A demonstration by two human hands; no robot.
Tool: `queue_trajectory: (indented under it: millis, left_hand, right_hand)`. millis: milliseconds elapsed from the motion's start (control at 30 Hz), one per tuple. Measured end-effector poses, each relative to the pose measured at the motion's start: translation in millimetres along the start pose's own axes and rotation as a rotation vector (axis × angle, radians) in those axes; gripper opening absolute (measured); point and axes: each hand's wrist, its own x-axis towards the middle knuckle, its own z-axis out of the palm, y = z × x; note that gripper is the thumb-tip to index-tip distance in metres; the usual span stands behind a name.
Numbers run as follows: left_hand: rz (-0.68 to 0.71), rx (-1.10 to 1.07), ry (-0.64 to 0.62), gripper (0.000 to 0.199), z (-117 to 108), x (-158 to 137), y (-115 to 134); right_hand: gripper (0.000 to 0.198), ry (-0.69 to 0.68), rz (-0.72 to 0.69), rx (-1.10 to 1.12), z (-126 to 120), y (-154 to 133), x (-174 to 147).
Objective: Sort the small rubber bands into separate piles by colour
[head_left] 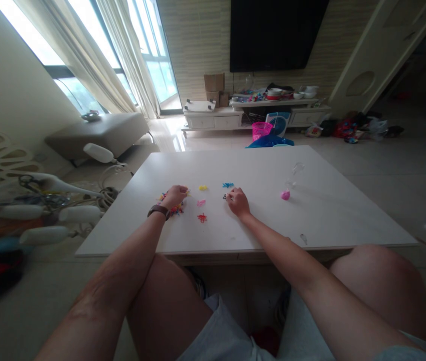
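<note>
My left hand, with a dark watch on the wrist, is over a pile of small multicoloured plastic pieces. Its fingers are pinched, and a bit of yellow shows at the tips. My right hand is closed, fingertips down at some small black pieces; whether it grips one is hidden. Just beyond it lies a little heap of blue pieces. Between my hands sit separate small groups: yellow pieces, pink pieces and red pieces.
On the right of the white table are a bright pink lump, a clear plastic item and a small clear piece near the front edge. A lamp with white shades stands left. A pink basket is beyond the table.
</note>
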Motion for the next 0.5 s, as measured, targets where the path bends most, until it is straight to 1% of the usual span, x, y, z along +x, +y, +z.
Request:
queue_trajectory:
  millis: [133, 267, 400, 500]
  left_hand:
    - [0.015, -0.026, -0.026, 0.028, -1, -3, 3]
    - [0.09, -0.024, -0.121, 0.04, 0, -4, 9]
    - [0.241, -0.002, -0.198, 0.045, 7, -4, 15]
    - [0.323, -0.014, -0.244, 0.049, 16, -4, 19]
  right_hand:
    - [0.035, -0.018, 0.009, -0.006, -2, -1, 0]
    - [0.032, -0.016, -0.007, -0.022, -3, -3, 0]
    - [0.024, -0.057, -0.096, -0.014, -6, -7, -2]
    - [0.016, -0.115, -0.189, 0.015, -9, -12, -4]
